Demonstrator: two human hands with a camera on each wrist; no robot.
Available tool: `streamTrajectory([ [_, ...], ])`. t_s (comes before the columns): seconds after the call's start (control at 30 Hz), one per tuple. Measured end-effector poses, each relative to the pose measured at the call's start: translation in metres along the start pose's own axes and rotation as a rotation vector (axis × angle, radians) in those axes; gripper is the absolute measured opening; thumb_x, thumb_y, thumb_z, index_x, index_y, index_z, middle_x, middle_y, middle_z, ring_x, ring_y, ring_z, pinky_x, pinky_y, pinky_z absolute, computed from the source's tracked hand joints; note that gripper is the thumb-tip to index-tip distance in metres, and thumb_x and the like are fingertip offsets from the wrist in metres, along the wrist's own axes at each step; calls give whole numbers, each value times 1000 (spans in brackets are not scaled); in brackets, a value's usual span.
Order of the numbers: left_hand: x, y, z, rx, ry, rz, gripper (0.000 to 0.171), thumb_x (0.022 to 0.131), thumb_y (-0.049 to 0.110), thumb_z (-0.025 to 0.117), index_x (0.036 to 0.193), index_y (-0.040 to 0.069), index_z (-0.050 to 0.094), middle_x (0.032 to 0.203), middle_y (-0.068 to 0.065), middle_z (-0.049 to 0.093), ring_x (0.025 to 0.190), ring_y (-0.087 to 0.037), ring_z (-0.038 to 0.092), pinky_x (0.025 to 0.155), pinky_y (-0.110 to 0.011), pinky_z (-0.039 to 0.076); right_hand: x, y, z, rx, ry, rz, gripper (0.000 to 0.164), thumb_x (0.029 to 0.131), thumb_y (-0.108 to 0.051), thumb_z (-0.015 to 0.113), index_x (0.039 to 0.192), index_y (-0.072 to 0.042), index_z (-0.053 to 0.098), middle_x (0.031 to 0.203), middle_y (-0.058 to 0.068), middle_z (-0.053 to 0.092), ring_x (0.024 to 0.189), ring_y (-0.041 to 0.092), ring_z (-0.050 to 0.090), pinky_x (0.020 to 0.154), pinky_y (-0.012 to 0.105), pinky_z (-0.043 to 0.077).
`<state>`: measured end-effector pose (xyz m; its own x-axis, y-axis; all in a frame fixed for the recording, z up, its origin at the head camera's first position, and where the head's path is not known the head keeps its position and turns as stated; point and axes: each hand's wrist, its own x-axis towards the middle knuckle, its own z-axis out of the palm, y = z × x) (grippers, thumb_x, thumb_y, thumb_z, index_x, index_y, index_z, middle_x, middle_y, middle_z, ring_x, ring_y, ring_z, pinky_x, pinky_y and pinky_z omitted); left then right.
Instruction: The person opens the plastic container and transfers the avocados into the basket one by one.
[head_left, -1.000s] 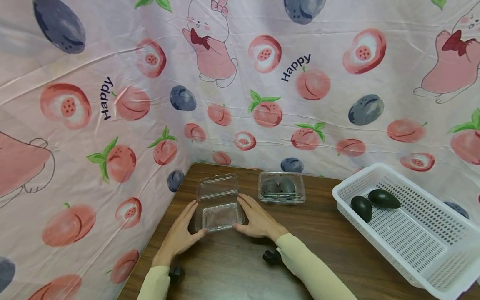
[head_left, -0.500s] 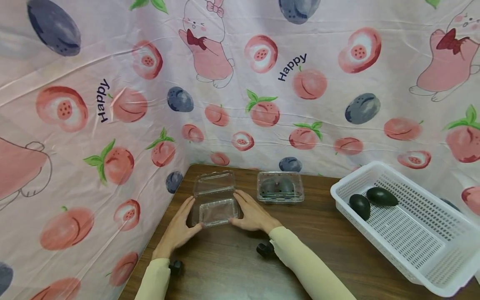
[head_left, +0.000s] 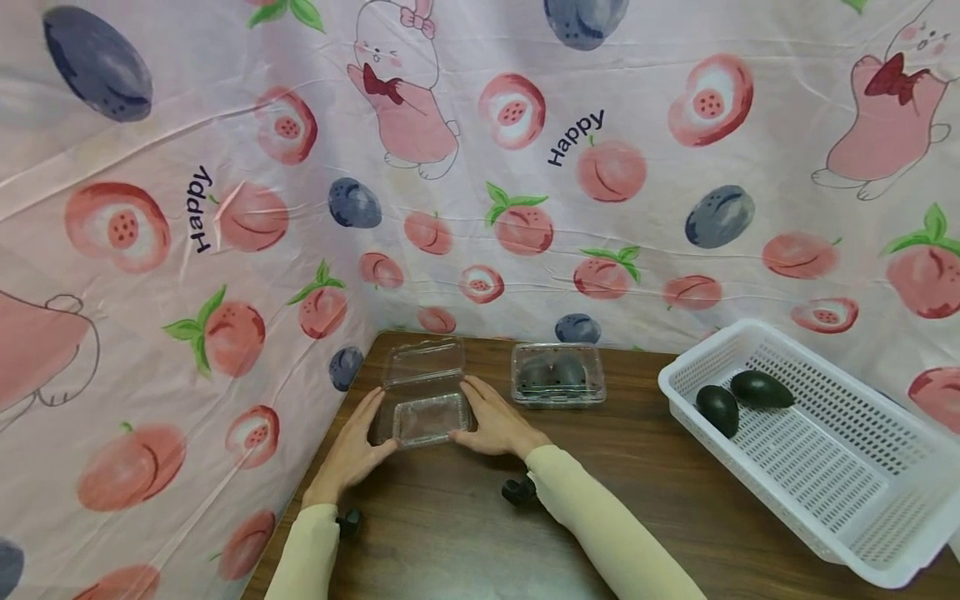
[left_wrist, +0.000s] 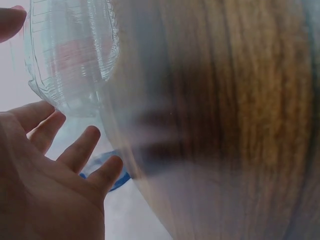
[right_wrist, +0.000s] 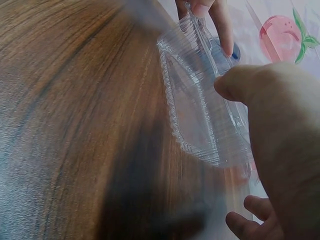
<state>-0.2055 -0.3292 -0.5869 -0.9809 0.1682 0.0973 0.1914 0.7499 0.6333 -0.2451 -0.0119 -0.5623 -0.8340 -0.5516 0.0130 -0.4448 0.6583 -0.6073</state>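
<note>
An unfolded clear plastic clamshell box (head_left: pixel 431 419) stands on the table, its lid (head_left: pixel 425 360) tipped back toward the wall. My left hand (head_left: pixel 352 446) holds its left end, thumb near the front corner and index finger at the back. At the other end my right hand (head_left: pixel 495 419) does the same. In the left wrist view the thumb (left_wrist: pixel 11 24) and index fingertip touch the plastic, the other fingers loosely spread. The right thumb (right_wrist: pixel 235 82) rests on the rim in the right wrist view. Nothing lies inside the box.
A closed clamshell box (head_left: pixel 558 400) with two dark avocados (head_left: pixel 567 375) inside stands to the right, near the back edge. Farther right is a white perforated basket (head_left: pixel 840 483) holding two dark green avocados (head_left: pixel 761 389). A fruit-print cloth (head_left: pixel 450 192) hangs behind and at left.
Both hands have shifted the unfolded box slightly back and to the left. The view has also moved a little. The closed box and basket stay where they were.
</note>
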Motion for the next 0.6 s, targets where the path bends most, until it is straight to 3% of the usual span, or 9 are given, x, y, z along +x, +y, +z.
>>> streamTrajectory([
  [0.6,7,3,-8,22,1,-5,96,96,22,76,178,2,30,187,-22,26,171,-51,30,134,-75,33,9,-3,-3,-22,-11,20,97,105,-52,74,179,-6,30,189,14,23,176,37,27,140,57,35],
])
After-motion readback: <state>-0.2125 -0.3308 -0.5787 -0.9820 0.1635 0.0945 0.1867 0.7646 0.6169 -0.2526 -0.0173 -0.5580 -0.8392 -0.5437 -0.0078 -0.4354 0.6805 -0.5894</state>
